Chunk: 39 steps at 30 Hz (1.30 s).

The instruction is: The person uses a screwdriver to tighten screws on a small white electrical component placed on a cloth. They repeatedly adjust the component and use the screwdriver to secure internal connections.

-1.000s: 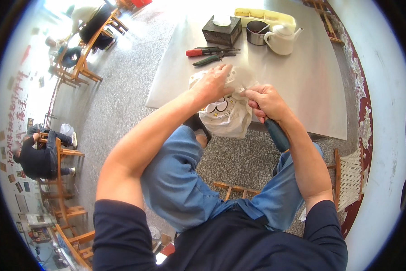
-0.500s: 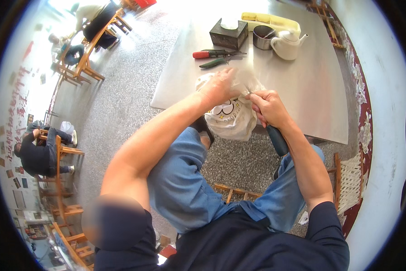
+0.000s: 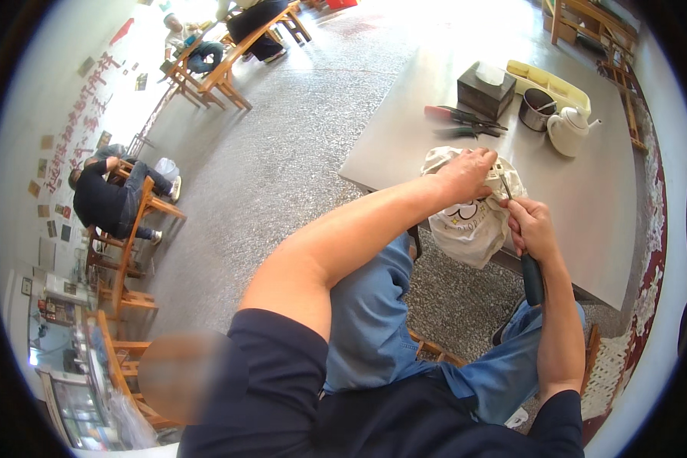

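Note:
At the table's near edge my left hand [image 3: 469, 172] is closed on a small whitish piece [image 3: 496, 169], over a cream cloth bag [image 3: 465, 233] printed with a dark motif. The piece is too small to name. My right hand [image 3: 532, 227] grips a slim metal-shafted tool with a dark green handle [image 3: 533, 281], the handle sticking out below the palm. The tool's shaft [image 3: 505, 185] points up at the whitish piece. The bag hangs partly over the edge. Red-handled pliers [image 3: 454, 114] and a green-handled tool [image 3: 459, 133] lie beyond my left hand.
Farther back on the metal table [image 3: 389, 141] stand a dark tissue box [image 3: 482, 93], a metal pot [image 3: 538, 118], a white teapot [image 3: 567, 133] and a pale yellow divided tray [image 3: 553, 85]. Seated people [image 3: 110, 197] and wooden benches [image 3: 225, 72] are off to the left.
The view has swung left, so the table and both hands sit farther right in the picture. My hands remain at the bag, with the tool still in the right one.

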{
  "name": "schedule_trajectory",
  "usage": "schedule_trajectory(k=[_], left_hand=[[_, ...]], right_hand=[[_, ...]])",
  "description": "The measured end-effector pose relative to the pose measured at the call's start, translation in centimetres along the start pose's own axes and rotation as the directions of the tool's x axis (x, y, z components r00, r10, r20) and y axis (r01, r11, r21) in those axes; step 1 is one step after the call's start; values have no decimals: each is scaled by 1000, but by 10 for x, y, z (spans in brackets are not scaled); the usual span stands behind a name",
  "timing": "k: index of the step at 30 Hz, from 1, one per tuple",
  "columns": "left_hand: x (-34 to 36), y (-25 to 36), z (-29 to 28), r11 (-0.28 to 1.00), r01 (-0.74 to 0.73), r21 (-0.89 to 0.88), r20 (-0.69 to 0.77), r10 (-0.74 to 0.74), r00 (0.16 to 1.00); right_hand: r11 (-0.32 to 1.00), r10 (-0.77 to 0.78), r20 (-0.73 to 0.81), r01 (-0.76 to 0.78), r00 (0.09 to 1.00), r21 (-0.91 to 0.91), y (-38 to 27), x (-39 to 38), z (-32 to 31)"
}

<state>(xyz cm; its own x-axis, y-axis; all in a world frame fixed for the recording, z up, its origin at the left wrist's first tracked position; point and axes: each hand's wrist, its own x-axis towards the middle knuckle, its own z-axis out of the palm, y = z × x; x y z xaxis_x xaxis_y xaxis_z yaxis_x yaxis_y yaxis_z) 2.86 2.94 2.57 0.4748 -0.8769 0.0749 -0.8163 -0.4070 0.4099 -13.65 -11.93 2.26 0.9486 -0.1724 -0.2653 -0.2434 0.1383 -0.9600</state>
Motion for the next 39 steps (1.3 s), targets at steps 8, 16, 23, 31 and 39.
schedule_trajectory(k=[8,16,23,31,39], left_hand=[[-3,-1,-4,1000,-5,17,21,4,1000],[-7,15,-16,988,-3,152,53,-5,999],[-12,22,-35,974,-67,215,135,39,990],[-12,17,-35,964,-146,225,123,120,985],[-12,19,-37,945,-207,254,107,185,977]], right_hand=[[998,51,41,-53,998,31,5,6,-4],[988,112,-12,-112,994,-102,-6,21,-11],[940,23,-89,-52,996,-338,-12,41,-16],[854,4,-66,-38,998,-519,-23,49,-8],[809,-61,-22,36,998,-586,-24,54,-11]])
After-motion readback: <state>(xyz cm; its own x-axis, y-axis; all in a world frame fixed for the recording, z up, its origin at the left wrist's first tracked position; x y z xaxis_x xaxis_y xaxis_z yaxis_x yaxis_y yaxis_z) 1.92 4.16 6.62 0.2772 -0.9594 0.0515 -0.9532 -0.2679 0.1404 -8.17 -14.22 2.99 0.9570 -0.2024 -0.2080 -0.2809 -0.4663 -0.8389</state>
